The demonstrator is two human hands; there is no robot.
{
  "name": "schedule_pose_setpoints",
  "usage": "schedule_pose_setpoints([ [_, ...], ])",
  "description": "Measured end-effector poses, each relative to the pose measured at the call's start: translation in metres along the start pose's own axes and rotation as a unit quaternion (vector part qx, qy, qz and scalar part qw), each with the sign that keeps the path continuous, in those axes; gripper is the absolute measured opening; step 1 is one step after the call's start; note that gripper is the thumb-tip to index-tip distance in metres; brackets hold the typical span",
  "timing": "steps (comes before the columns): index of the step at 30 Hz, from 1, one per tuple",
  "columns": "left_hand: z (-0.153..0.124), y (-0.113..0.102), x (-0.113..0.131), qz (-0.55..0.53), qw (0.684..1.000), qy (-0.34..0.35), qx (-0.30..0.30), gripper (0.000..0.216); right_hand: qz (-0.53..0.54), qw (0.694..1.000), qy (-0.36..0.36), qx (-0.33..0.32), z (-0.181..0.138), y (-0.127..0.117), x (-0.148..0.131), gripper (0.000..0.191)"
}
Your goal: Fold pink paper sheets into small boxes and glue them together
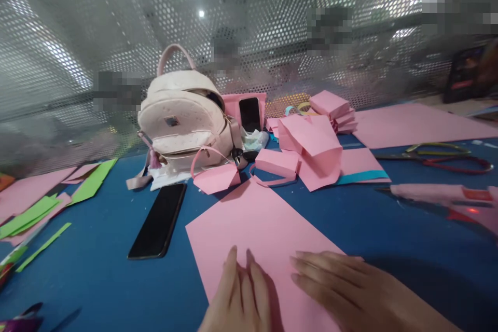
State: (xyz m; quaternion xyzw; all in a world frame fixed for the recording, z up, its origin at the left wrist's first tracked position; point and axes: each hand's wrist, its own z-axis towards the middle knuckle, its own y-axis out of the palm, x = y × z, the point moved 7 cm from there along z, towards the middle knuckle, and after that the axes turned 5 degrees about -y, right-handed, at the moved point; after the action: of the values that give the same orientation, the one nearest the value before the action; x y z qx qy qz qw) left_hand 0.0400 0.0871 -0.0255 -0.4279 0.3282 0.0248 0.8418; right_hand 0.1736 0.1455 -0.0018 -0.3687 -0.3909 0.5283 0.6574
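A large sheet of pink paper (260, 223) lies flat on the blue table, its near end running out of view at the bottom. My left hand (243, 295) rests on the sheet's near left part, fingers stretched forward. Flat across the right side of the paper is my right hand (342, 285), its fingers extended and pointing left. Neither hand grips anything. Just beyond the sheet's far corner sit a small pink paper basket (217, 179) with a handle and a pink paper box (277, 164) with a paper loop.
A black phone (159, 223) lies at left, below a cream backpack (187, 109). Green paper strips (93, 181) are at far left. On the right are a pink glue gun (431, 193) with a lit red light and scissors (447, 155). Perforated metal (264, 15) rises behind.
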Motion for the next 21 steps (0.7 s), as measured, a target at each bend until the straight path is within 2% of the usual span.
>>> schedule_pose_setpoints([
  [2, 0.012, -0.003, -0.018, -0.048, 0.999, 0.004, 0.013, 0.023, 0.027, 0.999, 0.032, 0.017, -0.001, 0.0, 0.01, 0.047],
  [4, 0.023, -0.002, -0.041, -0.086, 0.996, -0.03, 0.011, 0.019, 0.05, 0.994, 0.096, 0.026, -0.004, 0.001, 0.028, 0.037],
  [6, 0.03, 0.0, -0.054, -0.104, 0.994, -0.023, 0.01, 0.021, 0.079, 0.988, 0.134, 0.017, -0.005, 0.0, 0.041, 0.027],
  [8, 0.033, 0.004, -0.065, -0.141, 0.99, -0.028, 0.007, 0.025, 0.115, 0.984, 0.136, 0.002, -0.006, -0.002, 0.04, 0.027],
  [10, 0.032, 0.008, -0.079, -0.244, 0.967, -0.079, 0.007, 0.025, 0.142, 0.985, 0.103, 0.0, -0.004, -0.007, 0.026, 0.028],
  [12, 0.03, 0.016, -0.092, -0.387, 0.909, -0.154, 0.0, 0.022, 0.166, 0.984, 0.058, -0.005, -0.001, -0.012, 0.004, 0.026],
  [13, 0.029, 0.019, -0.096, -0.449, 0.875, -0.181, 0.0, 0.02, 0.184, 0.981, 0.04, -0.035, 0.001, -0.011, -0.007, 0.024],
  [15, 0.028, 0.021, -0.098, -0.53, 0.825, -0.198, 0.012, 0.018, 0.202, 0.977, -0.008, -0.07, 0.006, -0.014, -0.026, 0.027],
  [17, 0.03, 0.021, -0.095, -0.564, 0.805, -0.185, 0.018, 0.018, 0.191, 0.976, -0.059, -0.083, 0.012, -0.021, -0.035, 0.031],
  [21, 0.032, 0.022, -0.08, -0.583, 0.799, -0.146, -0.02, 0.029, 0.153, 0.977, -0.117, -0.094, 0.018, -0.028, -0.035, 0.036],
])
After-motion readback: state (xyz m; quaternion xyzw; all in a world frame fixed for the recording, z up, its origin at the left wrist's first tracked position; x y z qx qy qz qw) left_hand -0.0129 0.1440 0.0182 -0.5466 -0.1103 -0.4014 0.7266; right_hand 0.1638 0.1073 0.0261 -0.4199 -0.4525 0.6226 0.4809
